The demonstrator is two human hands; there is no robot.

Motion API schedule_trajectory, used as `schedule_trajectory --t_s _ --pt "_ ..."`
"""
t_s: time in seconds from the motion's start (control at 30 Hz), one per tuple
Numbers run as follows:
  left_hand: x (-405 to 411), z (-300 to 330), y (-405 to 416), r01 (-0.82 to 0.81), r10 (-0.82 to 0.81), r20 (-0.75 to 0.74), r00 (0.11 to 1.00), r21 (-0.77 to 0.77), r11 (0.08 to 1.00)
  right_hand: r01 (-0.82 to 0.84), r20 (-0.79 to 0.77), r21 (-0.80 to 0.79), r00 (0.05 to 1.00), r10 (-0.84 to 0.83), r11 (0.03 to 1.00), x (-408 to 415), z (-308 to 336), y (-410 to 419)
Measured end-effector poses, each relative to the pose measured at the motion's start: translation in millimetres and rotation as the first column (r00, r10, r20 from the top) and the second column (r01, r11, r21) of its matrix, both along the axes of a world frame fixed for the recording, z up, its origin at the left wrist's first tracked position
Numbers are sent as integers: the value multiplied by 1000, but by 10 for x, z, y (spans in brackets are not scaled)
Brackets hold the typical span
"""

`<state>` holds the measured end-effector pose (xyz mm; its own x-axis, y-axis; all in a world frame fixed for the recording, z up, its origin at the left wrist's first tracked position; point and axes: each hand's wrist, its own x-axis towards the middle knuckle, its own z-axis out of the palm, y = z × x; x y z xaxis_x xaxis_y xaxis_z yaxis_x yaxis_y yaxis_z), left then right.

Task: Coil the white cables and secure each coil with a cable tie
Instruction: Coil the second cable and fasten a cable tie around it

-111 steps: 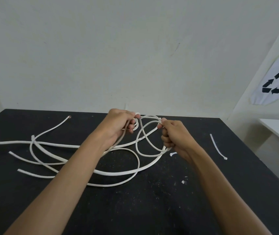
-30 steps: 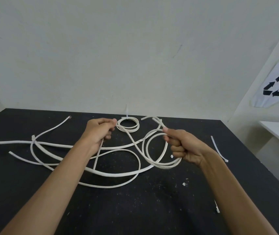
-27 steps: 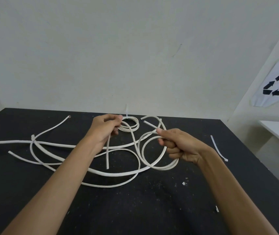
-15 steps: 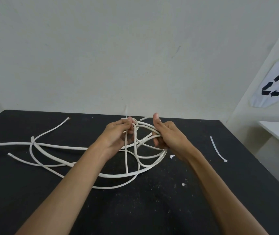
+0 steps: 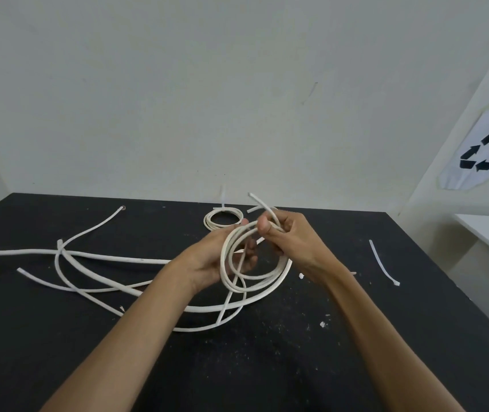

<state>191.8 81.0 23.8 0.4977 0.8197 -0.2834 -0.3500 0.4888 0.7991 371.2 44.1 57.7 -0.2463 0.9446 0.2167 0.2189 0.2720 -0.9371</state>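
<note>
Here, the black table (image 5: pixel 267 367) fills the lower frame, and loose white cables (image 5: pixel 112 257) sprawl from its centre out toward nine o'clock. At the middle you hold a half-made coil (image 5: pixel 255 263) raised just above the surface, its tail trailing down to six o'clock. Your right hand (image 5: pixel 291 242) pinches the top of the loops, fingers curled round them; your left hand (image 5: pixel 219 257) cups the coil's nine o'clock side, fingers bent behind the strands. At twelve o'clock lies a finished coil (image 5: pixel 223 219), already tied. A spare cable tie (image 5: pixel 383 263) waits at three o'clock. The cable looks light but springy, so it will likely try to unwind; keep your grip where all the loops cross and tie there.
</note>
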Motion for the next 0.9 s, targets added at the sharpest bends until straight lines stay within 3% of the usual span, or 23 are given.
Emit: schedule_trajectory --t_s 0.13,0.23,0.3,0.5,0.6,0.7,0.9 --pt "37 16 -37 12 -10 38 999 -46 999 132 68 136 988 -142 982 -26 -118 106" --pt "30 -8 -6 -25 28 41 999 -78 997 167 163 172 967 -196 971 -67 -212 142" --pt "31 -13 -1 -54 58 50 997 -82 995 180 138 167 969 -204 969 -97 -239 125" --pt "35 -50 -43 -41 41 52 998 -12 999 244 62 60 967 -248 968 -202 -300 67" --pt "12 -32 -102 -21 21 -12 1000 1 1000 208 -20 -36 978 -209 977 -224 -299 8" --pt "-8 -70 -120 18 -18 14 1000 -27 999 174 -35 -103 983 -178 979 -244 -281 -36" --pt "21 -201 -88 -85 83 -24 996 -77 993 119 -68 -281 987 -143 952 -312 -275 -69"
